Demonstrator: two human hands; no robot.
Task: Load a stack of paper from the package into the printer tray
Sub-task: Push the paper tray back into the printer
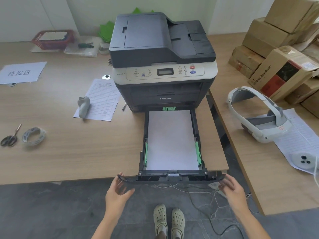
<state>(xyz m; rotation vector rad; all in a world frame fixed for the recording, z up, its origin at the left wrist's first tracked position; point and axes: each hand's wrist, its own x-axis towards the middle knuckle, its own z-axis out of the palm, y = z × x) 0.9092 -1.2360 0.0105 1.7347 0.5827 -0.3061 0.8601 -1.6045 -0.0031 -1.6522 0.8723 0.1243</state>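
Observation:
A black and grey printer (pixel 162 54) stands on the wooden desk. Its paper tray (pixel 171 178) is pulled far out toward me, past the desk's front edge. A white stack of paper (pixel 171 140) lies flat inside the tray between green guides. My left hand (pixel 117 190) is at the left end of the tray's front panel, fingers spread, touching or nearly touching it. My right hand (pixel 232 187) is at the right end, fingers apart as well. Neither hand holds anything. No paper package is in view.
On the desk (pixel 69 152) lie scissors (pixel 10 138), a tape roll (pixel 33 136), a lined sheet (pixel 101 100) with a grey controller on it, and a red basket (pixel 53 38). The right table holds a white headset (pixel 259 118) and cardboard boxes (pixel 283 54). Cables trail on the floor.

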